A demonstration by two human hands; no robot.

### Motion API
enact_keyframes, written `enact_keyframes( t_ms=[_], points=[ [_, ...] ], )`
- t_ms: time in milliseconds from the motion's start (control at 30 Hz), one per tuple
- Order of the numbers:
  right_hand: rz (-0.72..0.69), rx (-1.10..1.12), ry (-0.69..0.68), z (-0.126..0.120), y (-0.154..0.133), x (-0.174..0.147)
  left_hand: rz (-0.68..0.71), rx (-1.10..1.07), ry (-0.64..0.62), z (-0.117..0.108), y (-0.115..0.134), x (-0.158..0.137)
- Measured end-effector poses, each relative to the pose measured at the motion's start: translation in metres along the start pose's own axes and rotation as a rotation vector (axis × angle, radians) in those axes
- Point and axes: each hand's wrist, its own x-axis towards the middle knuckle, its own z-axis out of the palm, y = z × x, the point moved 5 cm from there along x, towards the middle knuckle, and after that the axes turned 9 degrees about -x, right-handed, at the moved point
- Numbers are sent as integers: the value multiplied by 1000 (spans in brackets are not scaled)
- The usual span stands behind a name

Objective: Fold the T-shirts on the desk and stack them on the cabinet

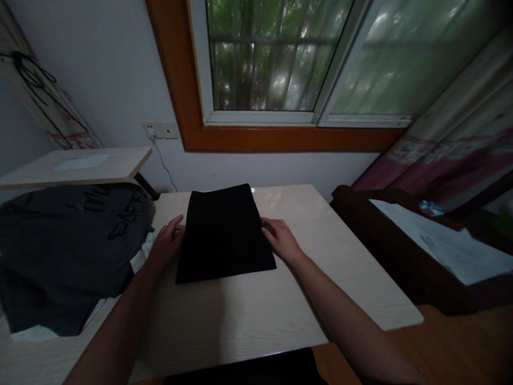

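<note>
Writing first: the dark grey cloth [72,246] heaped left of the left hand [170,240] bears black, hand-drawn-looking capitals; creases and low light leave the words uncertain. The white paper [82,162] on the pale shelf [132,160], beyond that hand and to its left, shows faint marks too small to read. Left hand: fingers loosely spread, tips at the near-side left edge of a black piece [226,235]. Right hand [280,238]: fingers slightly bent and close together, thumb set a little apart, at the opposite edge. Whether either hand pinches the edge, I cannot tell. The black piece lies between the two hands on the worktop [340,240]; roughly rectangular, matte, narrower at its far end, far edge gently curved, near corners pointed. Its material is lost in the dark. Worktop under both hands: pale, streaked wood-grain surface, faintly glossy beyond the right hand, corners rounded. Beyond the left hand, a white wall socket [160,130] with a thin cord [164,163] plugged in. Well right of the right hand: dark brown furniture [356,214] carrying a pale sheet [441,238], below a floral-banded curtain [444,155].
</note>
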Motion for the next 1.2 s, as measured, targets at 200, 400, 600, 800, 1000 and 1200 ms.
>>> enact_keyframes(
  t_ms=[200, 400, 600, 800, 1000, 1200],
  points=[
    [19, 57, -14, -2, -2, 2, -85, -60, -55, 1, 6, 0],
    [42, 87, -36, 1, 3, 3, -104, -91, -132, 1, 9, 0],
    [57, 126, -51, 5, 7, 3, -129, -224, -165, 2, 7, 0],
    [64, 201, -84, 5, 10, 2, -146, -259, -210, 1, 3, -2],
    [24, 270, -127, 3, 12, 1, -123, -193, -302, -3, 0, -3],
    [-12, 318, -172, 0, 13, 1, -127, -236, -378, -4, -5, -4]
  ],
)
